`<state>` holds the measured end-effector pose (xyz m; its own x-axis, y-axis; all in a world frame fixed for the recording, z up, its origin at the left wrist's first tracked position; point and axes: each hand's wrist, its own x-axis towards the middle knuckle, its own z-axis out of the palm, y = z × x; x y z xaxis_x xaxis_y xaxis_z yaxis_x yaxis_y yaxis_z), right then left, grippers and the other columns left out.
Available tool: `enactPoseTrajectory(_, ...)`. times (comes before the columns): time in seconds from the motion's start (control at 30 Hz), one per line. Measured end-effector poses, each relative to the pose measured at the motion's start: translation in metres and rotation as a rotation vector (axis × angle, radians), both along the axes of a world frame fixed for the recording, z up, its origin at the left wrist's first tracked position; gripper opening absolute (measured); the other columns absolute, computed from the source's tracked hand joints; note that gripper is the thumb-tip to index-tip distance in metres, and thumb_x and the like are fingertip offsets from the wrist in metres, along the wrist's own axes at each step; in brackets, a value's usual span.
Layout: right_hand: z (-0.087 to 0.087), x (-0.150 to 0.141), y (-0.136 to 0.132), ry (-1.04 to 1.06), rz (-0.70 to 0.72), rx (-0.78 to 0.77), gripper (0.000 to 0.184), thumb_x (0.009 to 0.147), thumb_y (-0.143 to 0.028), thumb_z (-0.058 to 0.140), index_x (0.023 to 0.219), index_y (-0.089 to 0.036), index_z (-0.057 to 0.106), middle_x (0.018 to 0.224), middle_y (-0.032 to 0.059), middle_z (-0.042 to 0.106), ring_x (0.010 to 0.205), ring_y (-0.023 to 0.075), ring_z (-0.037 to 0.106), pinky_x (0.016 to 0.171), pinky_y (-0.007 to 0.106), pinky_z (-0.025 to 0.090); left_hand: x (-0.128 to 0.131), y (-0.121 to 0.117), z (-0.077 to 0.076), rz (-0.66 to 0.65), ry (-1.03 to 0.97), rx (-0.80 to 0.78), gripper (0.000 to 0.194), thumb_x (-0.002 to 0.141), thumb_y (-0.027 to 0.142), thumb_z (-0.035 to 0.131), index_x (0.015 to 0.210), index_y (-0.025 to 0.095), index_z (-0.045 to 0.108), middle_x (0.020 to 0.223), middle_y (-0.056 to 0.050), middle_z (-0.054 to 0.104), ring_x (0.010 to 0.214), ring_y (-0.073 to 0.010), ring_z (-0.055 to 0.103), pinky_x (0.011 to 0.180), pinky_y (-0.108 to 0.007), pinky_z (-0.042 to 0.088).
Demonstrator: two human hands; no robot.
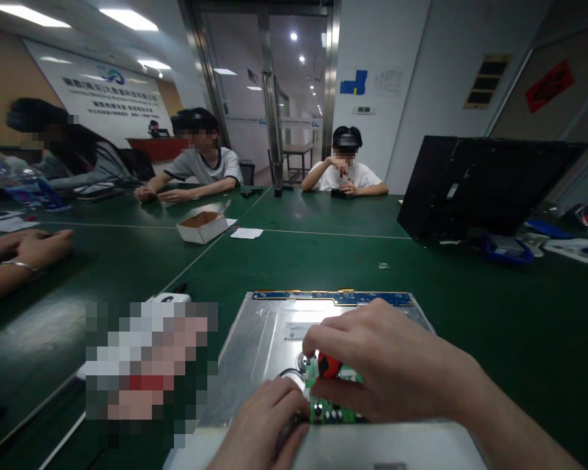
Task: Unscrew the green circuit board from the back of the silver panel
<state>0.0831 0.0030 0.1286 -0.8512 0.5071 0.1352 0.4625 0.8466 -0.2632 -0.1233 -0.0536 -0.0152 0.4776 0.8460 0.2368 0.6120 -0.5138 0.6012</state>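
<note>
A metal display panel (269, 333) lies flat before me, with a blue circuit strip (333, 297) along its far edge. On it sits a green circuit board (318, 411), partly covered by my hands. My right hand (372, 359) grips the red and black handle of a screwdriver (328, 365) over the board; its tip is hidden. My left hand (274, 418) has its fingers curled together at the board's left side. Whatever is between those fingers is hidden. A dark cable curves beside the board, just beyond my left fingers.
A blurred-out object (147, 365) lies left of the panel. Further off on the green table (323, 254) are an open white box (203, 227), a paper slip (246, 233) and a black monitor (480, 189) at right. Several people sit around; another person's hands (39, 251) rest at left.
</note>
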Motion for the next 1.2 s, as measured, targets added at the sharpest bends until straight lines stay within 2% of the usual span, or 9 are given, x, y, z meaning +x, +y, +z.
enactPoseTrajectory(0.2,-0.003,-0.003,-0.002,-0.014,0.031,0.015,0.010,0.089,-0.030,0.058,0.089,-0.021,0.053,0.080,-0.0030,0.065,0.063,0.0110,0.052,0.051,0.027,0.025,0.001,0.002,-0.004,-0.009,-0.032,0.061,0.016,0.088,0.016,0.047,0.091,0.022,0.062,0.092,-0.007,0.063,0.085,-0.0227,0.060,0.079,-0.032,0.052)
enactPoseTrajectory(0.37,-0.005,-0.005,-0.003,-0.013,0.058,0.052,0.009,0.089,-0.030,0.056,0.087,-0.021,0.052,0.081,-0.0042,0.064,0.064,0.0100,0.050,0.050,0.027,0.024,0.000,0.003,-0.013,-0.010,-0.051,0.092,0.014,0.087,0.014,0.048,0.091,0.021,0.059,0.094,-0.007,0.064,0.086,-0.0228,0.061,0.075,-0.031,0.052)
enactPoseTrajectory(0.5,-0.008,-0.006,-0.004,-0.009,0.058,0.087,0.009,0.089,-0.029,0.055,0.087,-0.021,0.052,0.080,-0.0047,0.063,0.063,0.0096,0.049,0.049,0.028,0.024,-0.001,0.003,-0.014,-0.006,-0.062,0.097,0.013,0.087,0.013,0.049,0.089,0.022,0.059,0.093,-0.006,0.065,0.084,-0.0223,0.062,0.071,-0.030,0.051)
enactPoseTrajectory(0.8,-0.011,-0.008,-0.005,-0.014,0.082,0.103,0.009,0.088,-0.028,0.055,0.087,-0.021,0.050,0.080,-0.0036,0.062,0.060,0.0099,0.046,0.048,0.027,0.021,0.002,0.001,-0.005,0.004,-0.072,0.140,0.016,0.086,0.011,0.048,0.091,0.021,0.059,0.093,-0.004,0.066,0.084,-0.0208,0.063,0.072,-0.028,0.051)
enactPoseTrajectory(1.2,-0.012,-0.009,-0.005,-0.013,0.077,0.094,0.007,0.089,-0.026,0.054,0.087,-0.021,0.050,0.081,-0.0033,0.062,0.062,0.0100,0.046,0.049,0.028,0.022,0.005,-0.002,0.009,0.052,-0.033,0.085,0.012,0.087,0.015,0.047,0.089,0.022,0.057,0.093,-0.004,0.066,0.084,-0.0215,0.062,0.076,-0.030,0.052)
